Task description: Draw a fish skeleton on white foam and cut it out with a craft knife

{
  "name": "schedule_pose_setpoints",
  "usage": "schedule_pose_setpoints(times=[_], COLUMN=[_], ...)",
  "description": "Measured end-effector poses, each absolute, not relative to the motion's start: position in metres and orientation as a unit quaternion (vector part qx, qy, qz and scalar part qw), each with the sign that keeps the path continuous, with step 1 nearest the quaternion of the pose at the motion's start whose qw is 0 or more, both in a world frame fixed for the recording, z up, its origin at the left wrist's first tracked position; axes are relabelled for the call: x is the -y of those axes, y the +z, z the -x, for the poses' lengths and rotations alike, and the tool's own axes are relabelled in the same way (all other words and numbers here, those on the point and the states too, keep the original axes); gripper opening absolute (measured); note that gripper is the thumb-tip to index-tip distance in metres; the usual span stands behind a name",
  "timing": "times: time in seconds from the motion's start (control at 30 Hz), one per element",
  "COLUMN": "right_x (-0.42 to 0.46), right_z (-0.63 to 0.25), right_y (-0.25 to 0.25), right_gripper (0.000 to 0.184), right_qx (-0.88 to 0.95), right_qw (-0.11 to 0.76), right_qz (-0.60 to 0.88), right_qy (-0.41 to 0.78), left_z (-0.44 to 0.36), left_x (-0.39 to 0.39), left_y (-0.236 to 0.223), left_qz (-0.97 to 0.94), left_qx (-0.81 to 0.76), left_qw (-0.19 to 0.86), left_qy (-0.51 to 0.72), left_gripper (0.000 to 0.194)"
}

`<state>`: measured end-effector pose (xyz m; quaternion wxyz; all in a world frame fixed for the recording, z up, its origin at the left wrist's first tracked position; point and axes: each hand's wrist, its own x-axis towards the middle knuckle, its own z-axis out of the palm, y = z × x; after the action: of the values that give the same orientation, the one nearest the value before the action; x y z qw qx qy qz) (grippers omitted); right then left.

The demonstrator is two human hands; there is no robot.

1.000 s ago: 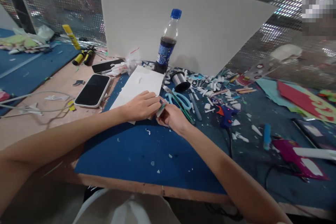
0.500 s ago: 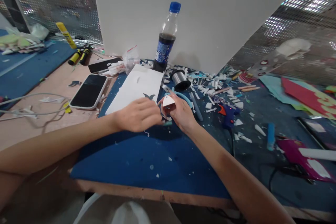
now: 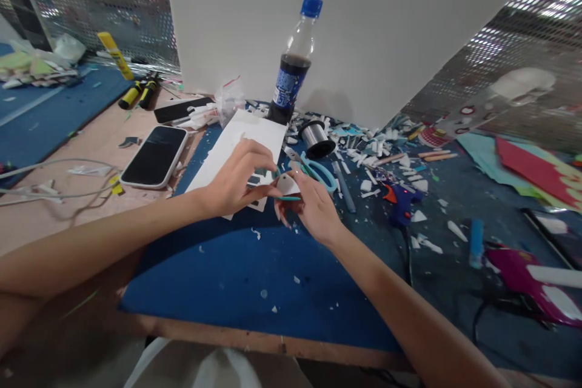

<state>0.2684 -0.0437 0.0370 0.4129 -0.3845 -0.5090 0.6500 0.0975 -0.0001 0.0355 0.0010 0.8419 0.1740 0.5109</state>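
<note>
A: A tall white board [image 3: 354, 30] stands along the far edge of the surface [image 3: 254, 279], and paper scraps [image 3: 379, 140] litter the blue top. Where's the piece in hand?

B: The small white piece [image 3: 286, 185] is raised over the surface, well back from the near edge and clear of the corners. The right hand's [image 3: 313, 203] grip is pinched on it. The left hand [image 3: 240, 176] has its thumb by the piece's left end; I can't tell whether that grip is closed.

A: What could go wrong?

B: It might slip or bend: it's small, and a loose pinch or an uneven push could do it. If dropped, it could get lost among those scraps. The scissors [image 3: 324, 166] lie just beyond the right hand, so a careless knuckle could catch the blades. Toward the right edge, a forearm could snag the cable [image 3: 408, 254] and drag the glue gun [image 3: 402, 203].

A: Any containers?

B: A bottle [image 3: 288, 85] near the far edge, capped, partly filled with dark drink; the cap should prevent a spill if it's knocked. To its left, a clear plastic bag [image 3: 230, 100], contents too blurred to name.
</note>
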Motion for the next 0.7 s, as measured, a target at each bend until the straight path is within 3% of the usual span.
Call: schedule_pose_setpoints(times=[0.37,0.7], right_x=[0.054,0.059], right_z=[-0.265,-0.262], right_y=[0.04,0.041], right_gripper=[0.038,0.041], right_qx=[0.521,0.522], right_qw=[0.404,0.397], right_qz=[0.386,0.391], right_qy=[0.645,0.646], left_z=[-0.099,-0.098], left_x=[0.0,0.007], left_y=[0.035,0.038], left_qz=[-0.804,-0.808], left_qx=[-0.124,-0.179], left_qw=[0.017,0.035], left_qy=[0.581,0.561], left_gripper=[0.027,0.023])
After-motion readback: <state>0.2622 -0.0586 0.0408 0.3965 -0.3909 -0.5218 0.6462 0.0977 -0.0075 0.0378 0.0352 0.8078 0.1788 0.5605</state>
